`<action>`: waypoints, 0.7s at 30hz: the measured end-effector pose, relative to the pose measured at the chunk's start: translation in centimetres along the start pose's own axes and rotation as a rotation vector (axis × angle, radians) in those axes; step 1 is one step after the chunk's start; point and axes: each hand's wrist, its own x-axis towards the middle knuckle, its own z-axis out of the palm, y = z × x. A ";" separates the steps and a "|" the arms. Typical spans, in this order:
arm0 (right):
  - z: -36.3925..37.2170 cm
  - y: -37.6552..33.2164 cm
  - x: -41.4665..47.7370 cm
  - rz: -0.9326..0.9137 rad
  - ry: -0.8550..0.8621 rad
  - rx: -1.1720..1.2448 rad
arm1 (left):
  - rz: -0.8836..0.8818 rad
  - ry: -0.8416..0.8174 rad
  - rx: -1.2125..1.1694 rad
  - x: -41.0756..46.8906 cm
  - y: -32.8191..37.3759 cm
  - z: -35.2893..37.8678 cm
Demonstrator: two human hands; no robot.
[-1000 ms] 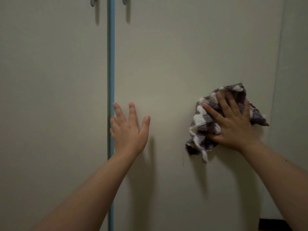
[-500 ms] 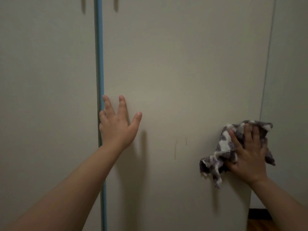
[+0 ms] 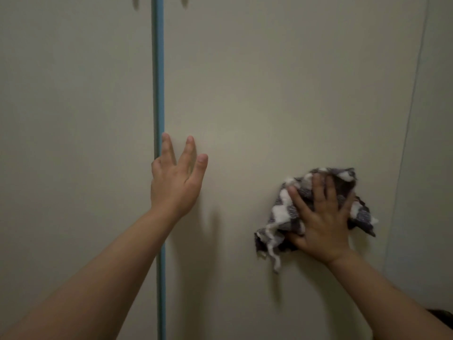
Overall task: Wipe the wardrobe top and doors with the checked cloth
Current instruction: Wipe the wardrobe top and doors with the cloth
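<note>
Pressing flat with your right hand, fingers spread, you pin the checked cloth against the right wardrobe door, low and near its outer edge; your left hand is open too, gripping nothing, fingertips on the same door just beside the blue strip; that cloth is soft, light and bunched, with loose corners dangling, so it will likely slide under your palm; gather the folds at the middle and keep your palm over the thick part; nothing fragile here, just watch the floppy tail below
</note>
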 end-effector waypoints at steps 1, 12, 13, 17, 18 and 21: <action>0.0 -1.4 0.8 -0.024 0.014 -0.001 | 0.012 -0.007 -0.033 0.1 -0.1 0.1; 0.1 -16.8 7.4 -0.137 -0.051 0.057 | 0.121 -0.005 0.038 -4.0 -3.4 0.6; 0.1 -17.6 7.7 -0.134 -0.051 0.069 | 0.120 -0.009 0.073 -4.6 -3.7 0.7; 0.6 -19.3 7.7 -0.131 -0.044 0.059 | 0.113 -0.048 0.189 -6.8 -5.1 1.8; 0.8 -19.6 7.2 -0.160 -0.057 0.035 | 0.100 -0.065 0.211 -7.4 -5.4 2.1; 1.2 -20.3 5.5 -0.246 -0.078 -0.009 | 0.036 -0.134 0.268 -8.9 -6.2 2.9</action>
